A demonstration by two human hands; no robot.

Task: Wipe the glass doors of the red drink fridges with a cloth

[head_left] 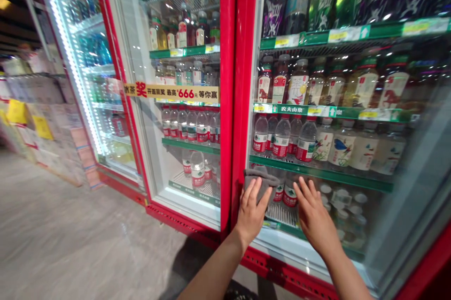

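Note:
My left hand [252, 213] presses a grey cloth [260, 179] flat against the lower glass of a red-framed fridge door [243, 103], with the fingers stretched out over the cloth. My right hand [313, 215] lies beside it on the same glass pane, fingers spread and holding nothing. Behind the glass stand water bottles with red labels [282, 138] on a green shelf [317, 173], and tea bottles [299, 84] stand on the shelf above.
A second red fridge door [225, 79] stands to the left, with a yellow sticker strip [172, 92] across its glass. Further left is a lit cooler [88, 65] and stacked cartons [42, 121]. The grey floor [70, 234] stretches out left of the fridges.

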